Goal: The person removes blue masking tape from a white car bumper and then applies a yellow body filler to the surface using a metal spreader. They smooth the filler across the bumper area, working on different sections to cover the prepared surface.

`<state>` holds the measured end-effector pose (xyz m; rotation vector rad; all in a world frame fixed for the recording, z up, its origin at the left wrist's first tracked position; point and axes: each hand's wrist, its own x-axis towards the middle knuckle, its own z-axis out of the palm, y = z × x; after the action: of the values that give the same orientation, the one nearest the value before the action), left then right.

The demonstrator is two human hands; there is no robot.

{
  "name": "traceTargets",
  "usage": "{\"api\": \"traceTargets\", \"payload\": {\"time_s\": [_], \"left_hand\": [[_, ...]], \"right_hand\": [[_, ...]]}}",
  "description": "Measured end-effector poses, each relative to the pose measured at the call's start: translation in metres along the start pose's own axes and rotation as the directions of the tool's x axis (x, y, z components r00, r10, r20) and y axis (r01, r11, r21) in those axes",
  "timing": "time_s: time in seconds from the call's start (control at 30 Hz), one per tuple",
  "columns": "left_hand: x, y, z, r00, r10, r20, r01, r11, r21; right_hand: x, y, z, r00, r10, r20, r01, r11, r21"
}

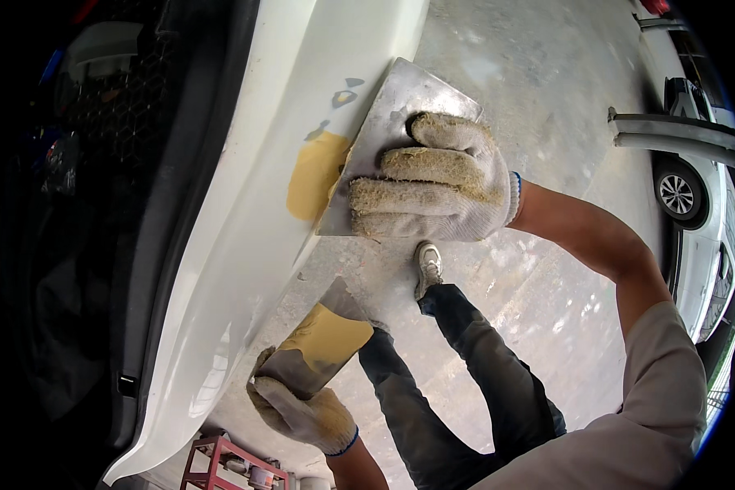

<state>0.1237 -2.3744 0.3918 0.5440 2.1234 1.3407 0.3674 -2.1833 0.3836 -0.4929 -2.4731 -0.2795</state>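
My right hand (449, 184), in a worn off-white knit glove stained yellow, is closed on a flat metal putty spreader (396, 106). The spreader's left edge lies along a patch of yellow body filler (312, 184) on a white car body panel (257, 175). Small grey spots (343, 98) show just above that patch. Lower down, my left hand (306, 412), gloved the same way, grips a second metal spreader (294, 367). A thick smear of yellow filler (331, 333) covers much of that blade. The left fingers underneath the blade are mostly hidden.
The dark car interior (73, 269) opens left of the panel, behind a black seal (184, 188). My shoe (429, 265) stands on the stained concrete floor (539, 327). A red rack (220, 461) holds containers at the bottom. Metal posts (674, 135) and another white car (698, 261) are at right.
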Motion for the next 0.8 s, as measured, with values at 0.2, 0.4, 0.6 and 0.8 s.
{"api": "traceTargets", "payload": {"time_s": [0.2, 0.4, 0.6, 0.8], "left_hand": [[-0.006, -0.010, -0.007, 0.995, -0.059, 0.077, 0.076, 0.969, -0.236], [-0.009, -0.001, 0.007, 0.998, -0.063, 0.004, 0.061, 0.961, -0.270], [-0.009, 0.006, 0.002, 0.997, -0.080, 0.019, 0.083, 0.961, -0.264], [-0.004, 0.004, -0.014, 0.969, 0.016, 0.246, 0.058, 0.954, -0.293]], "right_hand": [[-0.027, -0.009, 0.029, 0.986, 0.159, 0.050, -0.161, 0.986, 0.032], [-0.005, -0.010, 0.016, 0.995, 0.045, -0.089, -0.046, 0.999, -0.010], [-0.003, -0.008, 0.003, 0.998, 0.044, 0.040, -0.044, 0.999, 0.019], [0.010, -0.045, -0.046, 0.935, 0.321, 0.152, -0.347, 0.917, 0.198]]}}
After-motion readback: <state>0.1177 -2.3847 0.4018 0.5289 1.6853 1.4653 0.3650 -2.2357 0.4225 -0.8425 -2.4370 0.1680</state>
